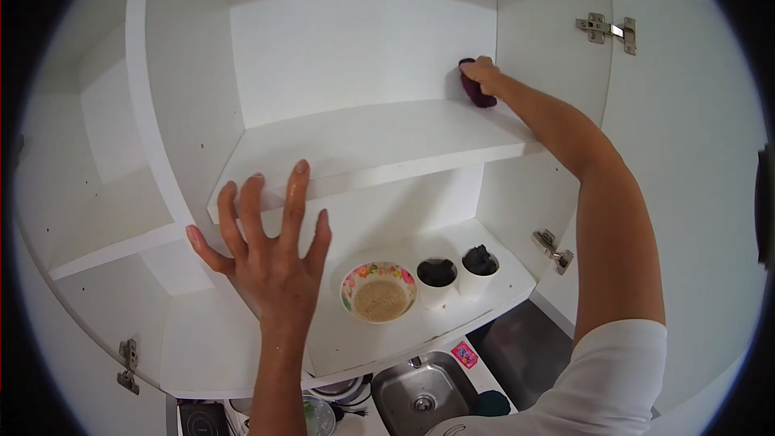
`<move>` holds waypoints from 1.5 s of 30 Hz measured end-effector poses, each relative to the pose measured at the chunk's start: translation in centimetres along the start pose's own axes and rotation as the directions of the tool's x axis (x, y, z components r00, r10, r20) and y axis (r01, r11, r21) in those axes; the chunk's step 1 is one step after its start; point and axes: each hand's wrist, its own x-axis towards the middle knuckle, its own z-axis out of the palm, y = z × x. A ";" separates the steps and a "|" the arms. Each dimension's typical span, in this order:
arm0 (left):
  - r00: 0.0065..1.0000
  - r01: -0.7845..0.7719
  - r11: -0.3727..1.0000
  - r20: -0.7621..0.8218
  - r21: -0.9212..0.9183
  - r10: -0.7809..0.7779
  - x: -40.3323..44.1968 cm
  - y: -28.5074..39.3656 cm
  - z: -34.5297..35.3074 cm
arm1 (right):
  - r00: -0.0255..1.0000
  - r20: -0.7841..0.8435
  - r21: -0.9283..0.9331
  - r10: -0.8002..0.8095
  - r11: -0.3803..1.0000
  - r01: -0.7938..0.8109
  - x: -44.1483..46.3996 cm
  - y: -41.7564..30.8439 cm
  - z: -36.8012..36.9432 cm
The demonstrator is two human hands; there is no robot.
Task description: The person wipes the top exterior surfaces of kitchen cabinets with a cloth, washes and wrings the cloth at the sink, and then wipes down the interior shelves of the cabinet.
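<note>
My right hand (pixel 484 74) reaches deep onto the upper shelf (pixel 363 141) of a white wall cabinet. Its fingers are closed on a dark purple cloth (pixel 478 93), which is at the back right corner, close to the shelf surface. My left hand (pixel 274 242) is raised at the shelf's front left, fingers spread and holding nothing. Whether its fingertips touch the shelf edge I cannot tell. Below, on the cabinet's bottom board, stands a flower-rimmed bowl (pixel 379 292) with cloudy, light brown liquid.
Beside the bowl are two white cups (pixel 437 295) (pixel 476 282) holding dark material. Open cabinet doors with metal hinges (pixel 605 30) flank me. Underneath lie a steel sink (pixel 424 391), a pink packet (pixel 465 354), a dark green item (pixel 490 404) and a black cooktop (pixel 202 420).
</note>
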 end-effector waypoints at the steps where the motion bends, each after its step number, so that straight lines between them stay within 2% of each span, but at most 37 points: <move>1: 1.000 0.000 1.000 0.001 -0.009 0.000 0.1 0.0 0.1 | 0.995 -0.080 -0.082 0.061 0.994 -0.067 -2.0 -1.5 0.7; 2: 1.000 -0.001 1.000 0.008 -0.022 0.001 0.0 0.0 0.2 | 0.995 -0.080 -0.083 0.057 0.995 -0.064 -3.9 -2.3 0.5; 3: 1.000 -0.002 1.000 0.009 -0.024 0.002 0.1 0.0 0.2 | 0.962 0.098 -0.542 -0.255 0.797 0.267 -5.2 -2.8 0.4; 4: 1.000 0.006 1.000 0.003 -0.025 -0.006 0.1 0.0 0.3 | 0.822 0.386 -0.788 -0.419 0.314 0.530 -6.0 -3.9 0.6; 5: 1.000 0.012 1.000 -0.008 -0.024 -0.012 0.1 0.0 0.4 | 0.958 -0.023 -0.260 -0.287 0.927 0.272 -5.8 -5.3 4.7; 6: 1.000 0.010 1.000 -0.013 -0.027 -0.010 0.0 0.1 0.5 | 0.874 0.151 -0.475 -0.461 0.742 0.473 -6.3 -7.1 7.1; 7: 1.000 0.006 0.999 -0.013 -0.033 -0.006 0.0 0.1 0.4 | 0.595 -0.534 -0.506 -0.601 0.791 0.345 -9.3 -8.3 12.2; 8: 1.000 0.006 1.000 0.000 -0.023 -0.006 0.0 0.0 0.3 | 0.759 -0.037 -0.856 -0.650 0.413 0.312 -11.1 -11.1 12.6; 9: 1.000 0.005 1.000 0.013 -0.012 -0.005 0.0 -0.1 0.1 | 0.649 -0.236 -0.747 -0.723 0.562 0.355 -14.6 -12.7 13.7; 10: 1.000 0.002 1.000 0.011 -0.016 -0.002 -0.1 -0.3 0.2 | 0.746 0.021 -0.720 -0.666 0.508 0.473 -16.2 -14.7 14.4; 11: 1.000 -0.005 1.000 0.007 0.000 0.005 -0.3 -0.5 0.4 | 0.502 -0.226 -0.091 -0.835 0.532 0.842 -16.9 -13.0 15.1; 12: 1.000 -0.012 1.000 0.002 0.015 0.012 -0.3 -0.6 0.7 | 0.501 -0.230 -0.096 -0.834 0.532 0.842 -16.2 -12.9 14.1; 13: 1.000 -0.004 1.000 -0.004 -0.002 0.004 -0.3 -0.6 0.8 | 0.482 -0.021 -0.379 -0.876 0.454 0.807 -15.2 -12.5 12.4; 14: 1.000 -0.006 1.000 -0.004 0.001 0.006 -0.2 -0.5 0.8 | 0.493 0.191 -0.611 -0.849 0.290 0.736 -13.9 -11.9 11.0; 16: 1.000 0.008 1.000 -0.005 0.002 -0.008 -0.1 -0.3 0.7 | 0.565 0.110 -0.431 -0.818 0.473 0.769 -8.6 -8.5 9.0; 17: 1.000 0.010 1.000 -0.005 0.009 -0.010 -0.1 -0.3 0.8 | 0.456 -0.001 -0.814 -0.890 0.266 0.517 -4.3 -6.3 10.5; 18: 1.000 0.007 1.000 -0.007 0.011 -0.007 -0.1 -0.3 0.8 | 0.416 0.005 -0.918 -0.909 0.161 0.363 -3.3 -4.0 7.2; 19: 1.000 -0.002 1.000 -0.009 0.013 0.002 -0.1 -0.3 0.8 | 0.569 0.076 -0.933 -0.819 0.143 0.331 -0.8 -2.6 5.2; 20: 1.000 -0.006 1.000 -0.007 0.018 0.006 0.0 -0.2 0.9 | 0.727 0.184 -0.887 -0.661 0.207 0.413 1.1 -1.7 3.1; 21: 0.999 -0.022 1.000 -0.023 0.016 0.022 0.0 -0.3 0.9 | 0.782 0.213 -0.794 -0.586 0.364 0.488 2.2 -0.4 1.1; 22: 0.999 -0.034 0.999 -0.041 0.020 0.035 0.1 -0.3 1.0 | 0.790 0.280 -0.664 -0.545 0.484 0.569 3.8 1.8 -0.1; 24: 0.998 -0.052 0.997 -0.023 0.053 0.053 0.1 -0.5 1.0 | 0.833 0.488 -0.699 -0.261 0.453 0.552 0.8 2.3 -1.0; 25: 0.998 -0.047 0.999 -0.035 0.016 0.048 0.0 -0.5 1.1 | 0.818 0.507 -0.682 -0.273 0.453 0.574 -0.8 1.4 -0.3; 27: 0.998 -0.048 0.998 -0.038 -0.035 0.047 -0.2 -0.5 1.3 | 0.764 0.572 -0.462 -0.297 0.653 0.600 -4.4 -0.9 1.5; 29: 0.998 -0.045 0.998 -0.035 -0.032 0.044 -0.2 -0.5 1.2 | 0.711 0.619 -0.220 -0.333 0.795 0.565 -9.0 -4.3 2.6; 30: 0.998 -0.044 0.998 -0.035 -0.046 0.043 -0.2 -0.6 1.2 | 0.639 0.689 -0.052 -0.343 0.856 0.515 -12.9 -7.1 2.8; 31: 0.998 -0.048 0.997 -0.051 -0.052 0.046 -0.3 -0.7 1.4 | 0.473 0.773 0.106 -0.423 0.821 0.561 -15.4 -9.4 4.4; 32: 0.998 -0.046 0.998 -0.045 -0.040 0.044 -0.4 -0.8 1.4 | 0.423 0.733 0.185 -0.532 0.755 0.629 -18.6 -11.4 5.2; 34: 0.998 -0.055 0.998 -0.039 -0.030 0.053 -0.5 -0.9 1.4 | 0.208 0.735 0.405 -0.645 0.665 0.628 -21.1 -14.5 7.9; 36: 0.997 -0.059 0.998 -0.058 -0.003 0.059 -0.5 -0.8 1.5 | 0.149 0.809 0.409 -0.569 0.726 0.553 -23.4 -16.6 7.7; 37: 0.998 -0.047 0.999 -0.048 0.005 0.047 -0.5 -0.7 1.4 | 0.068 0.802 0.470 -0.594 0.696 0.543 -24.2 -17.1 7.5; 39: 0.995 -0.057 0.998 -0.078 0.024 0.058 -0.6 -0.9 1.8 | 0.050 0.787 0.487 -0.614 0.670 0.560 -25.3 -16.3 5.6; 41: 0.994 -0.066 0.997 -0.085 0.030 0.068 -0.7 -1.2 1.9 | -0.083 0.719 0.621 -0.690 0.584 0.522 -26.0 -15.0 3.2; 43: 0.993 -0.075 0.997 -0.095 0.020 0.076 -0.7 -1.2 1.9 | -0.086 0.699 0.658 -0.710 0.592 0.466 -27.2 -13.8 1.1; 45: 0.999 -0.050 0.995 -0.007 -0.087 0.050 -0.9 -1.4 1.4 | -0.118 0.647 0.711 -0.754 0.539 0.453 -28.6 -12.8 -1.2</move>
